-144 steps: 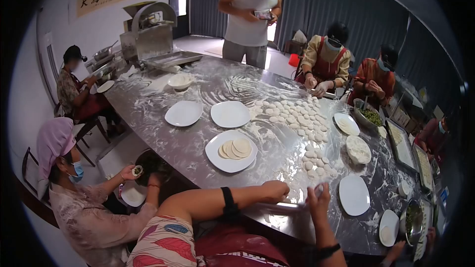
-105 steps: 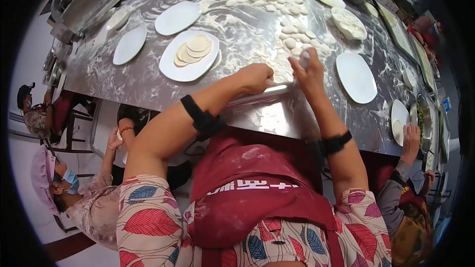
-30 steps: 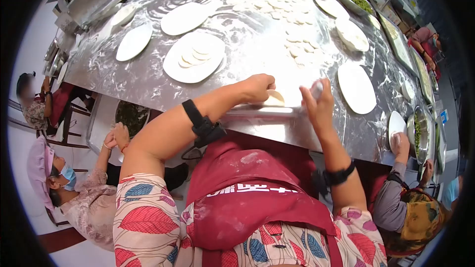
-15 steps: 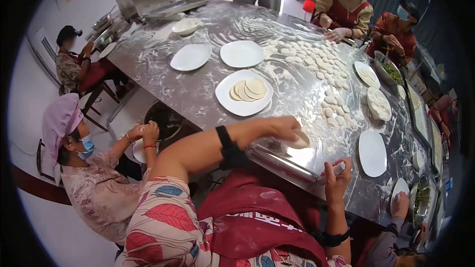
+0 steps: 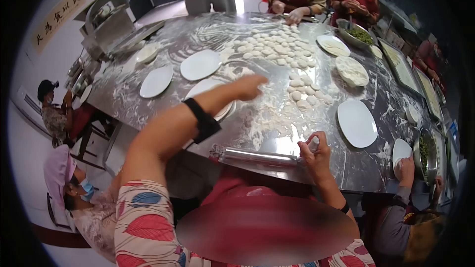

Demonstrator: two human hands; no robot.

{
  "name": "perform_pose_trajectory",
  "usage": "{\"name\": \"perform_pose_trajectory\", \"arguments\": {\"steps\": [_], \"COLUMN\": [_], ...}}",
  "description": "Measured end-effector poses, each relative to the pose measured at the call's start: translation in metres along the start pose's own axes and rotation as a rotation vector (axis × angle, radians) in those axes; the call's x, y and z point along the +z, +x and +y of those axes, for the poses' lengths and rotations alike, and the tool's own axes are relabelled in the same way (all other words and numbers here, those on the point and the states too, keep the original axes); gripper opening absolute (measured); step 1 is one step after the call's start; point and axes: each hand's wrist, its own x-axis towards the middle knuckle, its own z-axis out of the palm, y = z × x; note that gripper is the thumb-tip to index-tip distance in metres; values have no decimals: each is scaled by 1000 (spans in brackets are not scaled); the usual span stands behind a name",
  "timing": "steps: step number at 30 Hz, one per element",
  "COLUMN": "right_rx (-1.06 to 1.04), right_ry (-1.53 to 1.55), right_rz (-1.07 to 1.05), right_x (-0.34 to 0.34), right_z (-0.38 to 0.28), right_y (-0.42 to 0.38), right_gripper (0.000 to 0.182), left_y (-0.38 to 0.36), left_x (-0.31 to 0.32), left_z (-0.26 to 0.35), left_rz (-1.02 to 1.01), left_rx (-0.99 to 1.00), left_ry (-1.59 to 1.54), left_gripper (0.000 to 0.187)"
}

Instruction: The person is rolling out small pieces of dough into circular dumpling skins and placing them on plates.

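Your right hand (image 5: 316, 154) is clamped on the shiny steel rolling pin (image 5: 260, 157), low centre. Your left hand (image 5: 249, 87) stretches mid-frame over the round white plate (image 5: 205, 89), fingers loosely together, holding nothing visible.

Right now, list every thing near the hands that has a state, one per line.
left hand: stretched out over the plate, fingers loosely curled
right hand: closed on the rolling pin's end
rolling pin: lying near the table edge
plate: mostly hidden under the forearm
dough pieces: scattered loose on flour

A communal dumpling-making kitchen — a long floured steel table (image 5: 163, 104), round white dough pieces (image 5: 277, 49) at twelve o'clock, a steel dough machine (image 5: 111, 27) at ten.
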Motion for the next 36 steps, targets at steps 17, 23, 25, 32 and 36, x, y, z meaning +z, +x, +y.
{"name": "perform_pose_trajectory", "arguments": {"steps": [17,23,25,32,36], "right_rx": [-1,19,18,-5,-385], "right_ry": [23,3,-14,117,-62], "right_rz": [-44,-42,-51,-96,-20], "right_x": [-1,-2,-4,-9,-10], "right_z": [13,11,5,3,14], "right_y": [7,5,6,7,31], "right_gripper": [32,34,32,17,16], "left_y": [104,119,108,26,-18], "left_x": [85,106,85,54,77], "left_z": [64,53,65,75,65], "left_rz": [77,339,201,-358,-344], "left_rx": [103,202,143,-104,-44], "left_ry": [174,78,58,-749,-545], "left_gripper": [17,20,26,21,22]}}
